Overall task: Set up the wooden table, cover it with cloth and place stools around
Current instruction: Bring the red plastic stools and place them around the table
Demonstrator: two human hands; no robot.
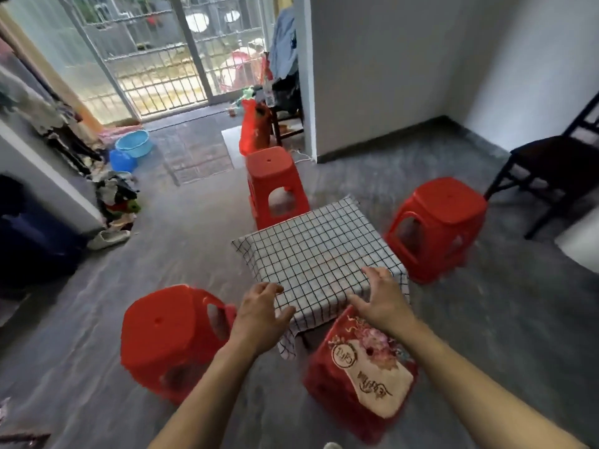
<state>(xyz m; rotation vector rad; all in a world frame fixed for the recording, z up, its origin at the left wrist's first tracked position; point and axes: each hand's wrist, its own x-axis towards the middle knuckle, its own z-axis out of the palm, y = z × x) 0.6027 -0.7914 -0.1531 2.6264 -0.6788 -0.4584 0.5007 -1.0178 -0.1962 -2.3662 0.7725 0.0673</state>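
A small low table stands mid-floor, hidden under a white cloth with a black grid (319, 251) that drapes over its edges. Red plastic stools surround it: one at the far side (274, 183), one to the right (437, 218), one at the near left (168, 338). A fourth red stool with a printed flower seat (366, 374) sits at the near edge, partly under the cloth. My left hand (259, 319) hovers open at the cloth's near left corner. My right hand (382, 296) hovers open over the near right edge, holding nothing.
A dark wooden chair (551, 166) stands at the right wall. A red bag (254, 128) and clutter sit behind the far stool. Blue basins (133, 144), piled clothes and a shoe (108, 238) line the left side. The floor is grey tile.
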